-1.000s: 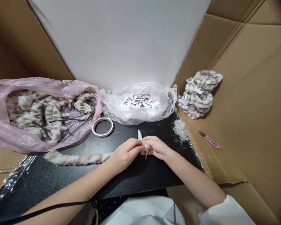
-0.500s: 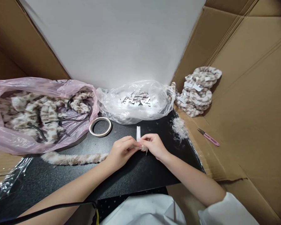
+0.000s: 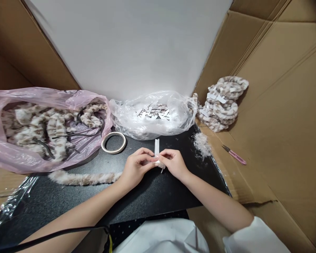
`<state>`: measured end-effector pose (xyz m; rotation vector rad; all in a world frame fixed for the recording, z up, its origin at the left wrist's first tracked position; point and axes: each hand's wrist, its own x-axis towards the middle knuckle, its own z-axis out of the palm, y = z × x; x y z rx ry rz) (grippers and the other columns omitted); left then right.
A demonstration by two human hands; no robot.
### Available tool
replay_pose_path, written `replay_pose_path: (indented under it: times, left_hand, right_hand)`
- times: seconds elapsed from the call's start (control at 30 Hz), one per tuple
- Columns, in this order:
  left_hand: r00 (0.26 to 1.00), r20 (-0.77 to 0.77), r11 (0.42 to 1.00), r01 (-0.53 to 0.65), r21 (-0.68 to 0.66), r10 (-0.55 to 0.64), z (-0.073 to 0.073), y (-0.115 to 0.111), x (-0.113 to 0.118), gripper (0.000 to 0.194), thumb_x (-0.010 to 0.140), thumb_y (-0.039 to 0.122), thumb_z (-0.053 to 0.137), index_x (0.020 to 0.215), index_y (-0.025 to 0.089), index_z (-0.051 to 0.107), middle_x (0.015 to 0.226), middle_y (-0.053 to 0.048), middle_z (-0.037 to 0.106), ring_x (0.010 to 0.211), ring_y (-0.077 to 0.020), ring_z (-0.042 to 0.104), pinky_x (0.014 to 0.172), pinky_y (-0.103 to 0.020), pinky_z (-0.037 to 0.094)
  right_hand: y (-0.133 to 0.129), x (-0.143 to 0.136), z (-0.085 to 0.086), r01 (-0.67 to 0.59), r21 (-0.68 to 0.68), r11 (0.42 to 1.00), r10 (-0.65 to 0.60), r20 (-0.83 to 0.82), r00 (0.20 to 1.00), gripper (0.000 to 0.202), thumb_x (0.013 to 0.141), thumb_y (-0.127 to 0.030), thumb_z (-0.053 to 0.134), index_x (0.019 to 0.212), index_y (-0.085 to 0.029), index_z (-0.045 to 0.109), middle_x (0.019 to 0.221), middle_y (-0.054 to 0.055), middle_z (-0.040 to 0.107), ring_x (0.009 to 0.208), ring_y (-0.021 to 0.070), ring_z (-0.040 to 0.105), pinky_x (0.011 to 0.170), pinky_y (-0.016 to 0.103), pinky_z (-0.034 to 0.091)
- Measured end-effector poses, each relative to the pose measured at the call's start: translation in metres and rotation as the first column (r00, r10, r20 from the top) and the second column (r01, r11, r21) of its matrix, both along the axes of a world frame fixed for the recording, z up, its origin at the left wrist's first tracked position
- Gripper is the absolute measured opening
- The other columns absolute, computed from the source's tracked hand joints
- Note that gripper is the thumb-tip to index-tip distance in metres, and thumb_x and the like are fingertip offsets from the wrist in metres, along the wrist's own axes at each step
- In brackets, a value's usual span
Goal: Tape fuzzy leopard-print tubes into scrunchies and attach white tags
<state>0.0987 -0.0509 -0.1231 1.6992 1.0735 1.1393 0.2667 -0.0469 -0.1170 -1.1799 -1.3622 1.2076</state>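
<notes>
A long furry tube, white with brown patches, lies on the black tabletop and runs to the right behind my left hand. Its small furry end shows between my hands, with a thin pale tip sticking out below. My left hand pinches this end from the left. Thumb and forefinger of my right hand are closed on the base of a narrow white strip, which stands upright at the furry end. Fingertips of both hands nearly touch, and what lies right between them is partly hidden.
A pink bag of furry pieces and black cords lies left. Beside it are a tape roll and a clear bag of white strips. Right are fluff, pink-handled snips and stacked furry rings against cardboard.
The fingers of my left hand have shifted slightly around the furry end. The white strip stands a little higher, and the thin tip below has tilted to the left.
</notes>
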Motion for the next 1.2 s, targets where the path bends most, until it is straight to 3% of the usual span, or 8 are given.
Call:
replay_pose_path:
  times: [0.13,0.2,0.37,0.43,0.53,0.7,1.0,1.2]
  left_hand:
    - [0.98,0.144,0.954,0.167,-0.25,-0.134,0.0,0.002,0.0,0.008,0.071,0.023,0.075,0.069,0.016,0.071,0.079,-0.005,0.069,0.065,-0.013,0.062,0.058,-0.023,0.049]
    - [0.969,0.182,0.928,0.219,-0.301,-0.17,0.004,0.003,0.0,0.011,0.071,0.024,0.076,0.068,0.015,0.07,0.07,-0.003,0.068,0.06,-0.0126,0.061,0.056,-0.022,0.049]
    - [0.973,0.226,0.952,0.108,-0.286,-0.043,0.009,0.003,0.0,0.014,0.069,0.027,0.077,0.066,0.015,0.071,0.069,-0.002,0.069,0.058,-0.0108,0.059,0.055,-0.021,0.046]
    - [0.968,0.252,0.949,0.065,-0.31,0.016,0.008,0.004,0.0,0.015,0.066,0.028,0.079,0.066,0.015,0.072,0.068,-0.003,0.07,0.06,-0.0118,0.06,0.057,-0.021,0.046]
    - [0.957,0.283,0.922,0.046,-0.384,0.07,0.006,0.005,0.0,0.019,0.062,0.031,0.082,0.066,0.014,0.073,0.067,-0.004,0.071,0.06,-0.0126,0.06,0.057,-0.022,0.045]
    - [0.938,0.338,0.885,0.088,-0.458,0.081,0.013,0.004,0.004,0.026,0.061,0.038,0.082,0.07,0.015,0.075,0.072,-0.007,0.073,0.064,-0.0148,0.063,0.061,-0.025,0.048]
    - [0.875,0.445,0.834,0.096,-0.544,0.189,0.007,0.001,0.009,0.029,0.057,0.031,0.087,0.076,0.013,0.075,0.074,-0.007,0.074,0.066,-0.0138,0.065,0.064,-0.024,0.05]
    - [0.834,0.527,0.876,0.124,-0.465,0.162,0.006,0.001,0.011,0.072,0.062,0.022,0.083,0.127,0.02,0.053,0.068,0.003,0.07,0.062,-0.0101,0.062,0.065,-0.022,0.049]
  right_hand:
    - [-0.003,0.001,0.004,0.014,0.204,0.979,-0.042,0.137,0.99,0.012,0.071,-0.022,0.067,0.059,-0.018,0.068,0.061,0.0,0.055,0.055,0.011,0.048,0.052,0.024,0.038]
    - [-0.003,0.003,0.005,-0.023,0.189,0.982,0.0,0.122,0.993,0.013,0.072,-0.023,0.067,0.06,-0.018,0.067,0.061,0.0,0.054,0.056,0.0109,0.048,0.053,0.024,0.039]
    - [0.001,0.009,0.006,-0.217,-0.055,0.975,0.211,-0.089,0.973,0.025,0.072,-0.034,0.071,0.09,-0.018,0.067,0.073,-0.001,0.062,0.065,0.0127,0.058,0.063,0.026,0.047]
    - [0.0,0.01,0.006,-0.173,0.019,0.985,0.174,-0.018,0.985,0.032,0.067,-0.03,0.076,0.095,-0.019,0.065,0.08,0.0,0.065,0.072,0.0143,0.061,0.069,0.027,0.049]
    - [-0.002,0.01,0.007,-0.135,0.193,0.972,0.106,0.156,0.982,0.018,0.072,-0.027,0.073,0.087,-0.019,0.067,0.082,0.003,0.068,0.075,0.0161,0.063,0.071,0.028,0.049]
    - [0.0,0.013,0.008,-0.153,0.243,0.958,0.092,0.245,0.965,0.008,0.074,-0.023,0.07,0.081,-0.018,0.07,0.075,0.003,0.07,0.069,0.0164,0.063,0.065,0.028,0.048]
    - [0.002,0.01,0.008,-0.109,0.054,0.993,0.11,-0.013,0.994,0.017,0.068,-0.029,0.076,0.067,-0.017,0.064,0.066,0.0,0.066,0.059,0.0132,0.059,0.058,0.027,0.048]
    - [0.004,0.007,0.006,-0.147,-0.113,0.983,0.123,-0.191,0.974,0.024,0.061,-0.031,0.079,0.059,-0.017,0.06,0.056,-0.003,0.061,0.052,0.0101,0.056,0.055,0.026,0.048]
